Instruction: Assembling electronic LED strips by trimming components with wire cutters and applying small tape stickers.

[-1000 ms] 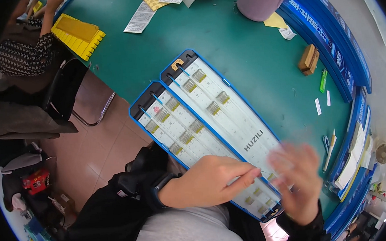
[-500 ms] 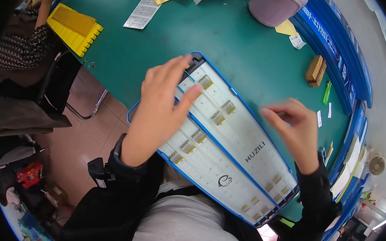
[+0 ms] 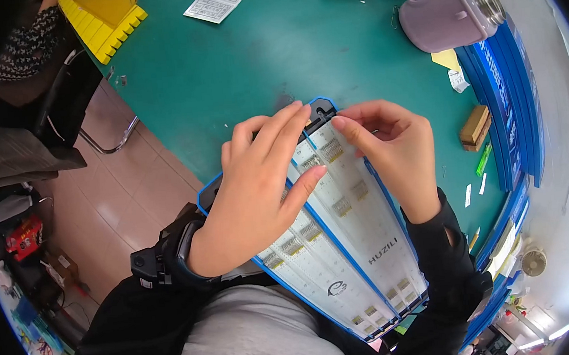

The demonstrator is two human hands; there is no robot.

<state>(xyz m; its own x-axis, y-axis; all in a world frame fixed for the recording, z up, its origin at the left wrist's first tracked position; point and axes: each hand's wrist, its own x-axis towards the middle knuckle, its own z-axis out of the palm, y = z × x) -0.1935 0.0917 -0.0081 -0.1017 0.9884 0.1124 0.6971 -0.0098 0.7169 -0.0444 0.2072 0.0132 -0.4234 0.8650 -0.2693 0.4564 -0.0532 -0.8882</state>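
Note:
A long two-panel case (image 3: 360, 232) with blue edges and pale, ruled inner faces lies slanted across the table's near edge and my lap. It looks like a fishing-leader box. Small gold-and-silver ribbed pieces (image 3: 342, 206) sit in rows on both panels. Over the far part of the left panel spreads my left hand (image 3: 254, 180), open, its fingertips by the case's far end and its thumb across the blue divider. My right hand (image 3: 393, 147) pinches thumb against forefinger at the far right corner; whatever is between the fingertips is too small to make out.
A green table (image 3: 248, 66) carries a lilac flask (image 3: 436, 19) at the far right, with a wooden block (image 3: 475, 128) and a green cutter (image 3: 484, 159) nearer. A yellow ridged tray (image 3: 98, 25) lies far left, beside another person's patterned sleeve (image 3: 26, 48). Blue panels (image 3: 503, 84) edge the right side.
My right hand has moved left and away from me to the case's far right corner. My left hand stays over the left panel. The view has shifted slightly.

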